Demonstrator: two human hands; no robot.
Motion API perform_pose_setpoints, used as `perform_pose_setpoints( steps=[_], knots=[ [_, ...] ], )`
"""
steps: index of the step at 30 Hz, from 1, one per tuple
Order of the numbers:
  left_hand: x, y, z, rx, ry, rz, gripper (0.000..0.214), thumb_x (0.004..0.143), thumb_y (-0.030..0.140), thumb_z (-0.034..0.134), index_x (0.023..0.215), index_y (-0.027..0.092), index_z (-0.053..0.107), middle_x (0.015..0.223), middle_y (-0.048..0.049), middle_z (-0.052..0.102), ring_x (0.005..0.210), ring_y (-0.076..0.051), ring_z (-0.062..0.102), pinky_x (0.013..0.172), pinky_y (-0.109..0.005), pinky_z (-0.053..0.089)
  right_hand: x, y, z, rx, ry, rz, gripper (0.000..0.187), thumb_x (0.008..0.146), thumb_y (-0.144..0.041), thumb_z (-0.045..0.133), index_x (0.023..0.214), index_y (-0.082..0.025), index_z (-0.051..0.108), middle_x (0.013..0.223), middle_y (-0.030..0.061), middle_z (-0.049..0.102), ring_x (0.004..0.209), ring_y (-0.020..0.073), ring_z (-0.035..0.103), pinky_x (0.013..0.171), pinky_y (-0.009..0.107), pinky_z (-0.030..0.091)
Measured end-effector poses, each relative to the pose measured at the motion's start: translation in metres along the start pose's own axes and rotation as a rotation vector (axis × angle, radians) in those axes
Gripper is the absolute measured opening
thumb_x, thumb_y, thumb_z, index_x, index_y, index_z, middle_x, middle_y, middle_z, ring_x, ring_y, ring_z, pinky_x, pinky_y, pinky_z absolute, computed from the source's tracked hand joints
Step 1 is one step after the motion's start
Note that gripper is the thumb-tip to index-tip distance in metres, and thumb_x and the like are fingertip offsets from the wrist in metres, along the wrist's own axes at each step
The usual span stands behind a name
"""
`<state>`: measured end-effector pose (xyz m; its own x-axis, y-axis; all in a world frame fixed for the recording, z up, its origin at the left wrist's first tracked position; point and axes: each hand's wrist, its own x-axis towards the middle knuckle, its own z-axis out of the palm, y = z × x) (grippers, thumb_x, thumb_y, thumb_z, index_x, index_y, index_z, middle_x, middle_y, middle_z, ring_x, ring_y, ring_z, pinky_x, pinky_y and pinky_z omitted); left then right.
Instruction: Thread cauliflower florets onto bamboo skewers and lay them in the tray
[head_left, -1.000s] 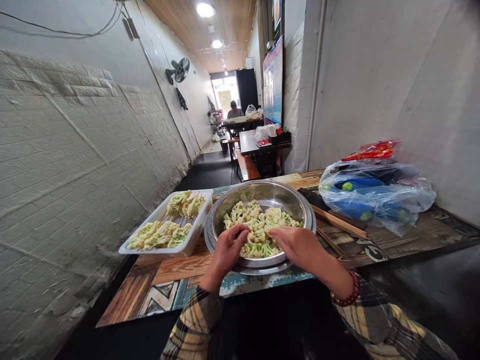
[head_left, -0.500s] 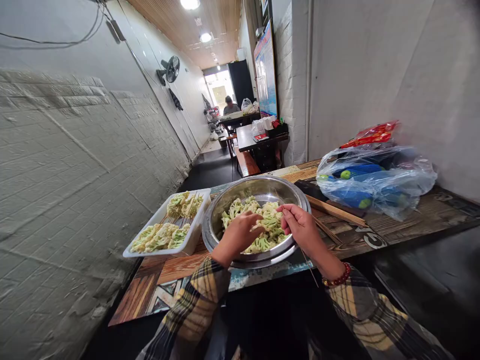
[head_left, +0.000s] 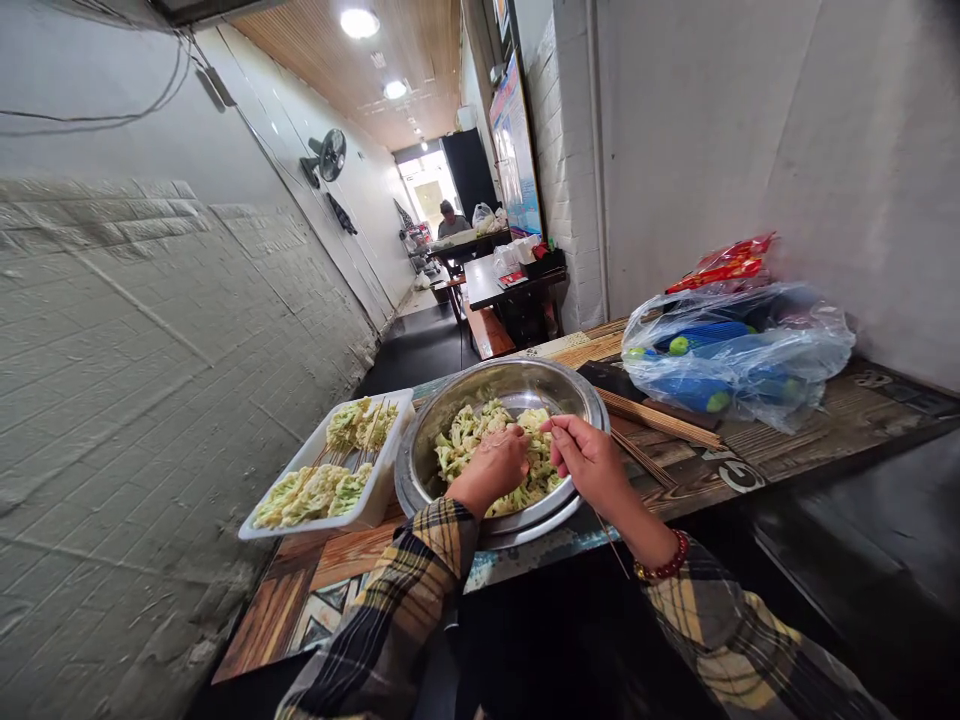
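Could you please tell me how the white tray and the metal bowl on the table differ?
The white tray is rectangular and white; the metal bowl is round and shiny silver. The tray's cauliflower lies in two groups with sticks showing, whereas the bowl's florets sit in a heap and appear mostly loose. Both containers hold pale green-and-cream cauliflower.

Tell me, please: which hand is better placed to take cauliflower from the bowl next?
Probably the left hand: it is at the cauliflower pieces in the metal bowl, though whether it holds one is unclear. The right hand pinches a thin stick, so seems less free.
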<state>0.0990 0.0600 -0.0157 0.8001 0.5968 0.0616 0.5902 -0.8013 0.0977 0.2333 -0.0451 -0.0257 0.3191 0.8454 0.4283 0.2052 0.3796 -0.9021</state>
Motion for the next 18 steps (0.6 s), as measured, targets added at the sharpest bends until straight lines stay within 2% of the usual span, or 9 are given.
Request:
perform_pose_setpoints(
  steps=[3,7,10,13,15,18],
  knots=[
    [-0.001,0.0,0.002,-0.029,0.012,0.005,0.025,0.077,0.01,0.05,0.096,0.017,0.064,0.098,-0.0114,0.061,0.092,-0.023,0.058,0.084,-0.035,0.043,-0.001,0.0,0.0,-0.002,0.003,-0.005,0.028,0.094,-0.037,0.041,0.099,-0.018,0.061,0.059,-0.0042,0.053,0.044,0.0088,0.051,0.045,0.02,0.04],
    [0.001,-0.003,0.006,-0.149,0.039,0.053,0.026,0.073,0.016,0.058,0.098,0.018,0.064,0.102,-0.0107,0.06,0.097,-0.023,0.056,0.088,-0.035,0.042,-0.001,-0.001,0.001,-0.012,0.01,-0.01,0.028,0.093,-0.037,0.041,0.097,-0.018,0.06,0.058,-0.0043,0.053,0.043,0.0087,0.051,0.045,0.02,0.04],
    [0.005,-0.005,0.005,-0.274,0.1,0.017,0.024,0.069,0.011,0.058,0.09,0.017,0.066,0.094,-0.0096,0.06,0.091,-0.022,0.057,0.085,-0.035,0.043,-0.001,-0.002,0.001,-0.013,0.015,-0.002,0.029,0.093,-0.039,0.041,0.097,-0.018,0.06,0.058,-0.0042,0.053,0.044,0.0091,0.052,0.044,0.02,0.041],
    [0.003,-0.007,-0.006,-0.337,0.197,-0.05,0.019,0.073,0.013,0.054,0.089,0.016,0.065,0.087,-0.0075,0.061,0.084,-0.019,0.056,0.08,-0.033,0.044,-0.001,-0.001,0.001,-0.003,0.019,0.012,0.03,0.093,-0.041,0.042,0.096,-0.017,0.06,0.058,-0.0039,0.054,0.044,0.0096,0.052,0.044,0.02,0.041],
    [-0.005,-0.008,-0.018,-0.487,0.257,-0.112,0.019,0.08,0.023,0.05,0.093,0.015,0.062,0.083,-0.0049,0.061,0.076,-0.016,0.056,0.07,-0.028,0.045,-0.001,0.0,0.002,-0.001,0.016,0.017,0.031,0.092,-0.042,0.042,0.097,-0.017,0.061,0.058,-0.0037,0.054,0.044,0.0099,0.053,0.044,0.021,0.042],
    [-0.03,-0.007,-0.037,-1.014,0.269,-0.222,0.029,0.084,0.038,0.049,0.102,0.016,0.058,0.082,-0.0022,0.059,0.064,-0.01,0.055,0.053,-0.02,0.037,-0.001,0.003,0.003,0.003,0.012,0.027,0.032,0.092,-0.043,0.043,0.098,-0.017,0.062,0.058,-0.0033,0.055,0.045,0.0107,0.053,0.045,0.021,0.043]
  ],
)
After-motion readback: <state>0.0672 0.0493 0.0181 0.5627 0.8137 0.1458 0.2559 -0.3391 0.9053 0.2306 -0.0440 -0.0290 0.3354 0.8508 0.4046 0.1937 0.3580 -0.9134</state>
